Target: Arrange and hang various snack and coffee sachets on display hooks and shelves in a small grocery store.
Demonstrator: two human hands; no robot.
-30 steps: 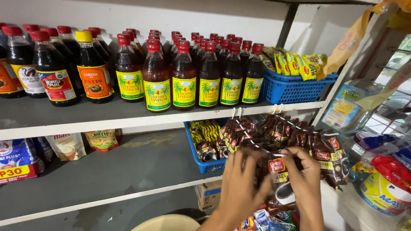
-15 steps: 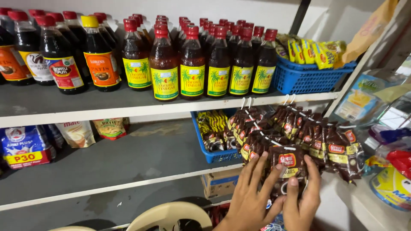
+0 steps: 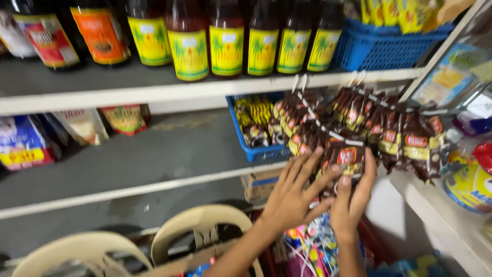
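The left hand (image 3: 292, 197) has its fingers (image 3: 307, 166) spread open, tips pressed against the hanging dark brown sachets (image 3: 344, 159). The right hand (image 3: 351, 202) grips the lowest sachet, thumb in front and fingers (image 3: 368, 172) curled up behind it. Above the fingers, more strips of sachets hang from hooks under the upper shelf (image 3: 154, 95), which carries dark bottles with yellow labels (image 3: 226, 43). Left of the fingers sits a blue basket (image 3: 259, 151) on the grey middle shelf (image 3: 143, 159). Below the wrists stand cream plastic chairs (image 3: 197, 225).
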